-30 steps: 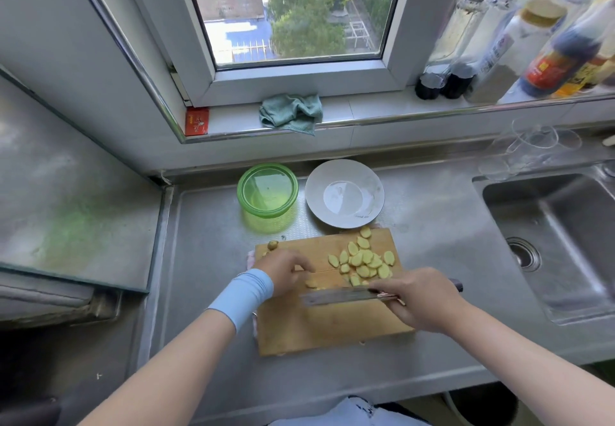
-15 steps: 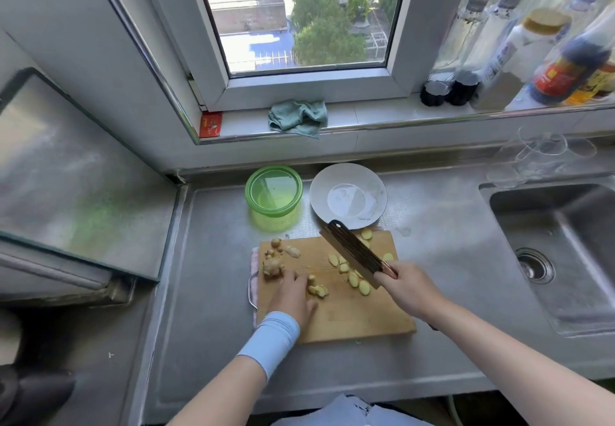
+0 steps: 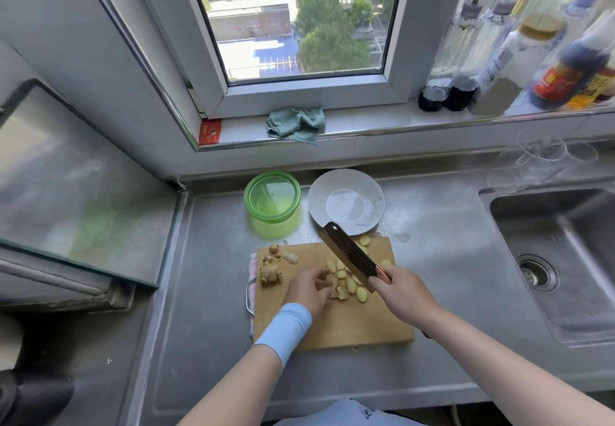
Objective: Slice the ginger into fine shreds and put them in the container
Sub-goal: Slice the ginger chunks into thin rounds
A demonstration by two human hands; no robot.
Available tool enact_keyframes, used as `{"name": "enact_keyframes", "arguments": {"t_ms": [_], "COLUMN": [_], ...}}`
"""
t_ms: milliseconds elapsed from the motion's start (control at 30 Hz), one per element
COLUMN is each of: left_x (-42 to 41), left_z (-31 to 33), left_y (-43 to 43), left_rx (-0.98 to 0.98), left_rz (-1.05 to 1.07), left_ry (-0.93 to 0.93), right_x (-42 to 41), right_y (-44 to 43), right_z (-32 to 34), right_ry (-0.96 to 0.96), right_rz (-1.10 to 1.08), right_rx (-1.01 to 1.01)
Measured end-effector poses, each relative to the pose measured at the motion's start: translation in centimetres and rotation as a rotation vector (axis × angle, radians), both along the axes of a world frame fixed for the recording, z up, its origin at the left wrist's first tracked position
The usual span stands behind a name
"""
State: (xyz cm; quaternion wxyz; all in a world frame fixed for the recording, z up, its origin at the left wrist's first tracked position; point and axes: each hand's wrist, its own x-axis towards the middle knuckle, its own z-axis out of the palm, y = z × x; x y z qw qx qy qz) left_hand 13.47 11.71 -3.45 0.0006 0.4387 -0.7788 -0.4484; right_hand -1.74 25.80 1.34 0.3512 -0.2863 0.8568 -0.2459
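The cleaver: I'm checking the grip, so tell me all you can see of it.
The cleaver has a broad rectangular blade, dark with lengthwise streaks, and a coppery handle end. The right hand grips the handle, holding it raised and tilted over the ginger slices on the board, tip toward the plate.

Bare steel counter point(image 3: 206, 292) lies open left of the cutting board point(image 3: 349, 329), and the board's near half is free. Behind it, green container point(image 3: 272, 196) and white plate point(image 3: 346, 201) block the back edge, the raised cleaver point(image 3: 349, 254) slanting across the slices.
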Motion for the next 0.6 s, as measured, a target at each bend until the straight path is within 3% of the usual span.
{"name": "enact_keyframes", "arguments": {"t_ms": [167, 367, 600], "left_x": [4.4, 7.2, 8.8], "left_z": [-0.1, -0.8, -1.7], "left_y": [-5.4, -8.2, -6.3], "left_rx": [-0.413, -0.24, -0.069], "left_rz": [0.183, 0.137, 0.215], "left_ry": [0.039, -0.206, -0.077], "right_x": [1.2, 3.3, 4.6], "right_y": [-1.9, -4.3, -5.2], "right_z": [0.4, -0.1, -0.3], "right_ry": [-0.01, -0.017, -0.022], "right_rz": [0.063, 0.092, 0.075], "right_rx": [-0.022, 0.013, 0.025]}}
